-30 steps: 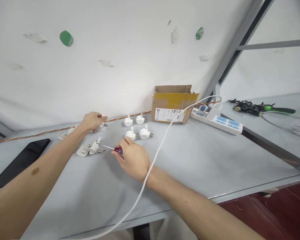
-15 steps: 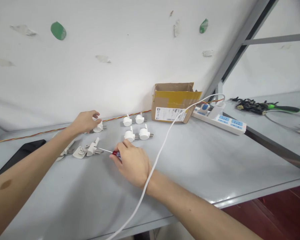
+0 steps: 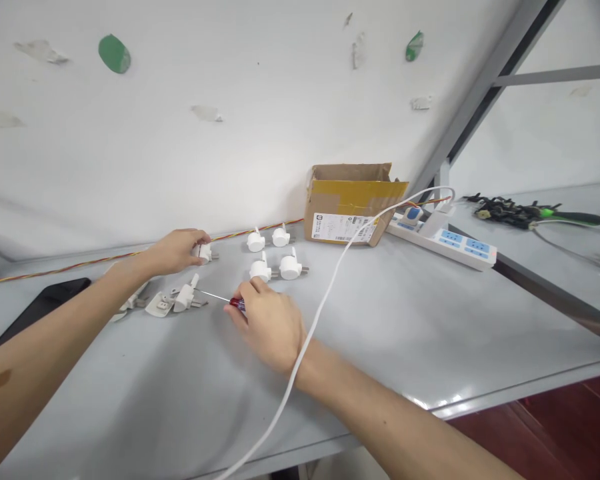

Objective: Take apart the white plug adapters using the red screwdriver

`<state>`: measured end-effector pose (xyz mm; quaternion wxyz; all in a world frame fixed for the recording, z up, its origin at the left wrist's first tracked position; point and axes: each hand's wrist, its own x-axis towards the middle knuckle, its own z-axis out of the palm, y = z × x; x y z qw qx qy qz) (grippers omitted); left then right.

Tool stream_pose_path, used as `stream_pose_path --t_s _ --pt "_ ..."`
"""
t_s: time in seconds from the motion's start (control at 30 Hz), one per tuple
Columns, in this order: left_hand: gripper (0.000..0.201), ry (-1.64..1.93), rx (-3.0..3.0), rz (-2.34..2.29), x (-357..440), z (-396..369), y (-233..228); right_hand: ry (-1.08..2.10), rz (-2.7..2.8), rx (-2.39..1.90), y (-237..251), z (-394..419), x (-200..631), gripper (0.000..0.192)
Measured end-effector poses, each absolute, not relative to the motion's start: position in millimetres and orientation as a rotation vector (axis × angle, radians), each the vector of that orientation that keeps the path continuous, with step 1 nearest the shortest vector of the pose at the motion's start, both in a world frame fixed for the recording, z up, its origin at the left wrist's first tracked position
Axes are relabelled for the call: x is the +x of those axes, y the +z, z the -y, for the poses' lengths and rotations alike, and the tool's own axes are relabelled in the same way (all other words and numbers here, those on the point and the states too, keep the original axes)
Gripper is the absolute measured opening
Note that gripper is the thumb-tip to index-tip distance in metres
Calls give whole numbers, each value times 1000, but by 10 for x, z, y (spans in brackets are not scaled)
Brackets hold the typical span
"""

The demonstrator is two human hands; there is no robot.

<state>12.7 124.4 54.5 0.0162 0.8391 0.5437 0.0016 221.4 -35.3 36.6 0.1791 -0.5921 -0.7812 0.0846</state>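
Near the back edge of the table (image 3: 380, 353), the left hand (image 3: 177, 255) has its fingers closed around a white plug (image 3: 206, 253). The right hand (image 3: 270, 320) grips a screwdriver (image 3: 237, 304) in its fingers, pointing it left at an opened plug (image 3: 184, 299) lying nearer the front edge; whether they touch is unclear. 4 other plugs (image 3: 291, 268) sit in 2 rows, left of a cardboard box (image 3: 350, 197).

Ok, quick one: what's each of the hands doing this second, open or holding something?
Left hand: closed on a white plug.
Right hand: closed, holding a screwdriver.
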Motion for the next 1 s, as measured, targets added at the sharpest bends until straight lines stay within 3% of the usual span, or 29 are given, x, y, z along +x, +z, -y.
stream_pose_path --t_s 0.37,1.0 --pt "36 358 2534 -1560 117 -959 637 190 2003 -1812 342 253 2278 21" --pt "24 341 2701 -1451 182 -531 765 120 1963 -1763 315 191 2331 26"
